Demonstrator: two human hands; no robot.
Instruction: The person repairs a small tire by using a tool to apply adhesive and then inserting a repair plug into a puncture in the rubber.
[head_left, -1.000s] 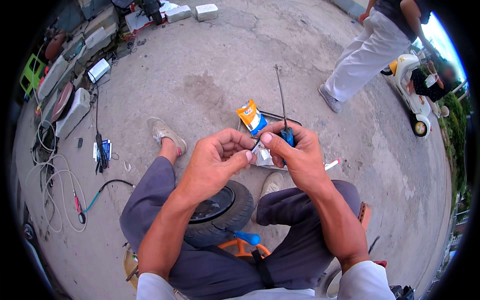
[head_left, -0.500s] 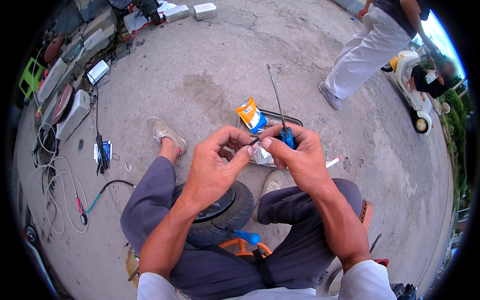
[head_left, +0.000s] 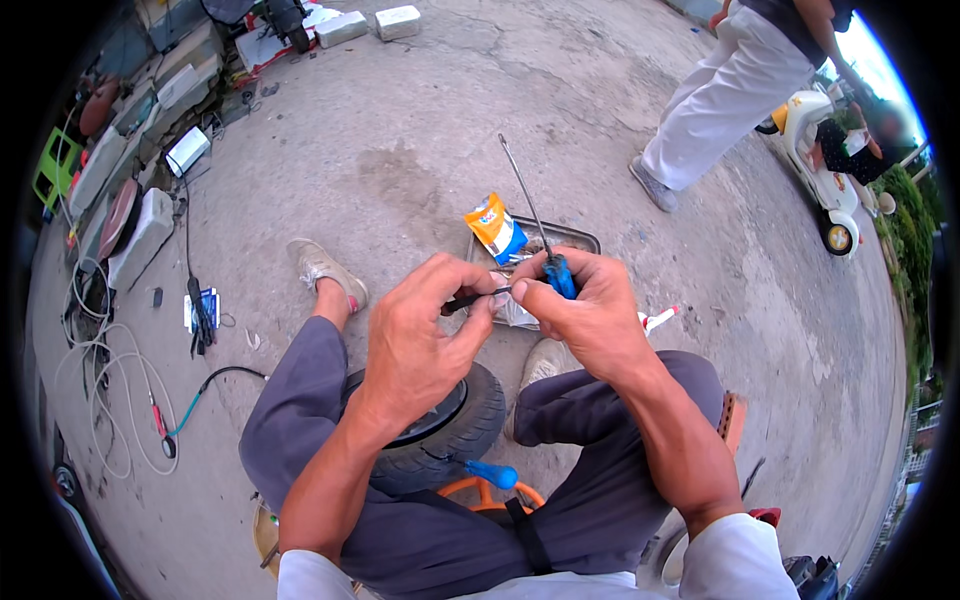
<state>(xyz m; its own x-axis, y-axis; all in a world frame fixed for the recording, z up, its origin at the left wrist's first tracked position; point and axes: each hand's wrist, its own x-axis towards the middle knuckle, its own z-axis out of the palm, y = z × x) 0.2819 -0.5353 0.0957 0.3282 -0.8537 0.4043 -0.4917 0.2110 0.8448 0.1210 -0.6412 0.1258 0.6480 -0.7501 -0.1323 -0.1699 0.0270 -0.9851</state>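
Between the fingertips of my left hand (head_left: pixel 412 325) is pinched a thin black rubber strip (head_left: pixel 467 300). Its other end meets the thumb and finger of my right hand (head_left: pixel 592 310). That hand also grips a blue-handled tire plug tool (head_left: pixel 525 190), its long metal shaft pointing up and away, with what looks like an eye at the tip. Below my hands, a wheel with a black tire (head_left: pixel 482 420) lies between my legs. A second tool with a blue handle (head_left: pixel 493 474) appears stuck in the tire's near side.
A metal tray (head_left: pixel 585 240) holds an orange-and-blue packet (head_left: pixel 495 230) and small items. A white tube (head_left: pixel 660 319) lies beside it. To the left are an air hose (head_left: pixel 150 375) and concrete blocks (head_left: pixel 142 238). A person (head_left: pixel 715 90) stands at the upper right near a white scooter (head_left: pixel 825 180).
More of the black strip now shows, stretched sideways between my fingers. The tool's shaft has tilted further left, and my right hand has shifted slightly left.
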